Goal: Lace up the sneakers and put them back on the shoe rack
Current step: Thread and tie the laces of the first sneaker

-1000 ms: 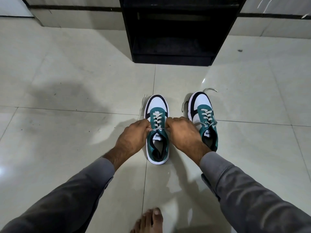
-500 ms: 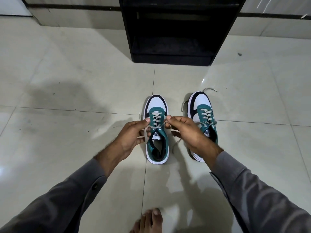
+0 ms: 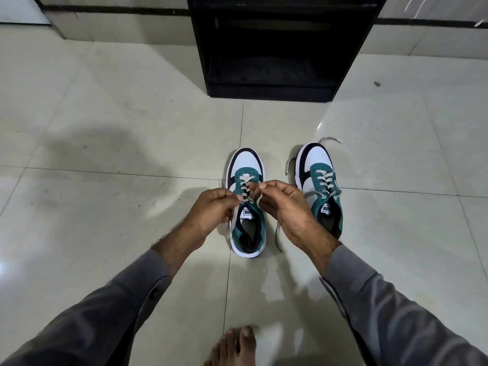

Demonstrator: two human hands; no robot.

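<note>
Both hands, left [image 3: 211, 210] and right [image 3: 284, 207], pinch lace ends [image 3: 257, 200] above the left sneaker [image 3: 247, 233]; tying seems next.

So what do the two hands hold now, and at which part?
Each hand, left hand and right hand, pinches one loose end of the lace of the left sneaker, just above its tongue.

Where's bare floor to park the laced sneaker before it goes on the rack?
Bare tile lies between the shoe rack and both toes, and wide left of the left sneaker. Crowded: the gap beside the right sneaker, where loose lace ends trail.
</note>
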